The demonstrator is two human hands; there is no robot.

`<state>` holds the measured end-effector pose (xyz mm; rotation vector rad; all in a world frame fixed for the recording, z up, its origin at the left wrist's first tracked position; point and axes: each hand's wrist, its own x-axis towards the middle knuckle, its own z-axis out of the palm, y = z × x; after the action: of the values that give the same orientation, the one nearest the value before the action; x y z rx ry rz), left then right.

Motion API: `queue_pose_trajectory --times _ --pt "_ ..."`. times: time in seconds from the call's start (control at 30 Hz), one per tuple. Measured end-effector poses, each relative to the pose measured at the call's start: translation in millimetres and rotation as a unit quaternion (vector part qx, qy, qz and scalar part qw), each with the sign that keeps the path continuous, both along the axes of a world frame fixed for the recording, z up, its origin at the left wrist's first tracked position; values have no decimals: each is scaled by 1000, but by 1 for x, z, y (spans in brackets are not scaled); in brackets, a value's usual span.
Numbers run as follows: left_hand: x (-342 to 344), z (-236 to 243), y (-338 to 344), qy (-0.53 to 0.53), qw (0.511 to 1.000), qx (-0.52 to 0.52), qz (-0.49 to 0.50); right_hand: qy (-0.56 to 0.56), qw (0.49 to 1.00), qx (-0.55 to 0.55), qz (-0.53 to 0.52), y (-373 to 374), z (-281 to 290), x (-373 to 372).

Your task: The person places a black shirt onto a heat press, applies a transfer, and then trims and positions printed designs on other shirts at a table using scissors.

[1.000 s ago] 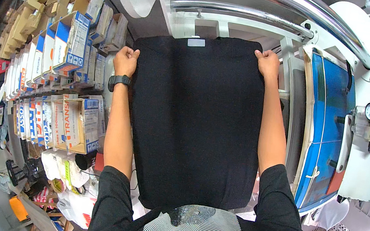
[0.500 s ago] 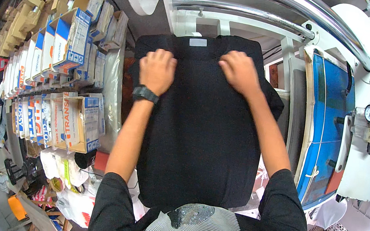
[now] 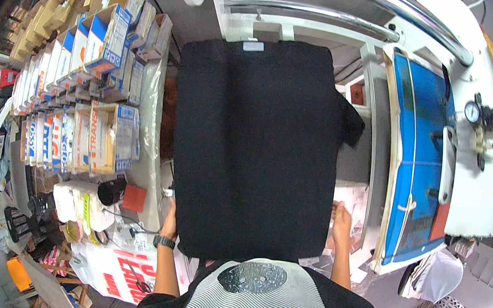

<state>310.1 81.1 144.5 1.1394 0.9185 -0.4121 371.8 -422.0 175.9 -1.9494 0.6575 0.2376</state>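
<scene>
Black shirt (image 3: 253, 149) lay flat over the press platen; my left hand (image 3: 170, 222) and right hand (image 3: 341, 221) gripped its near edge at opposite corners, fingers clamped on fabric.

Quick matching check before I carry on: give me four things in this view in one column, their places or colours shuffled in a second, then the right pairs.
Things:
1. black garment
2. left hand
3. right hand
4. blue panel

Places:
A. at the garment's lower right edge
B. spread flat over the board in the middle
C. on the white machine to the right
D. at the garment's lower left corner, watch on the wrist

Pairs: 1-B, 2-D, 3-A, 4-C
</scene>
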Motion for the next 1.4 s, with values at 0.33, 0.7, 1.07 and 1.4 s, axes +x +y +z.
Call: queue_pose_trajectory --times 0.33,0.7,1.07,1.4 --pt "-219 -38 48 -84 992 -76 49 171 958 225 51 -86 -9 -137" --pt "-239 -11 28 -177 983 48 -13 83 941 318 82 -107 11 -196" --pt "-266 -13 34 -178 966 181 41 -17 963 270 21 -133 -15 -234" --pt "-267 -16 46 -183 957 216 59 -59 986 144 64 -146 -2 -233"
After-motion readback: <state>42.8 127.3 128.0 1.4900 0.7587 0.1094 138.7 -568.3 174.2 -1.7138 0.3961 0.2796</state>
